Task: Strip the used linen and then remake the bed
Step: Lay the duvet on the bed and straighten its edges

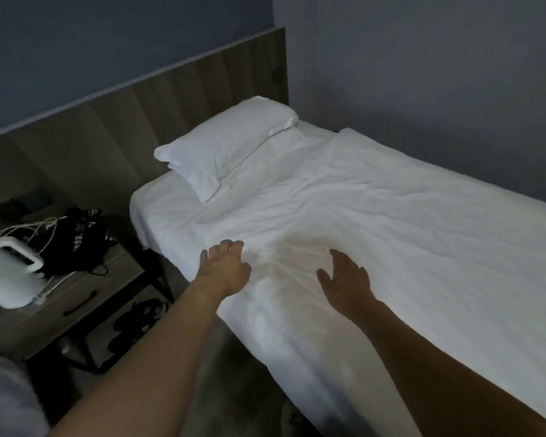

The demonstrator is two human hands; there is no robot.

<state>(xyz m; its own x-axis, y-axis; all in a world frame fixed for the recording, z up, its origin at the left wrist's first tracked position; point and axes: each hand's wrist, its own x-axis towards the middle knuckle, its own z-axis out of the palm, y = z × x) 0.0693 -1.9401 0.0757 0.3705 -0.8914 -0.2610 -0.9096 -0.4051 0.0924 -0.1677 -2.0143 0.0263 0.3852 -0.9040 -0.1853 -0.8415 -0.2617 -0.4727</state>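
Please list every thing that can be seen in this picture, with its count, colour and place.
pillow: one, white, at the head of the bed, against the headboard.
duvet: one, white, creased, spread over the bed.
headboard: one, brown wood panel, along the wall behind the bed.
bedside table: one, brown wood, left of the bed.
bag: one, black with white letters, on the bedside table.
white device: one, with white cables, on the table's left part.
left hand: one, fingers straight, on the duvet's near edge.
right hand: one, fingers straight, on the duvet.
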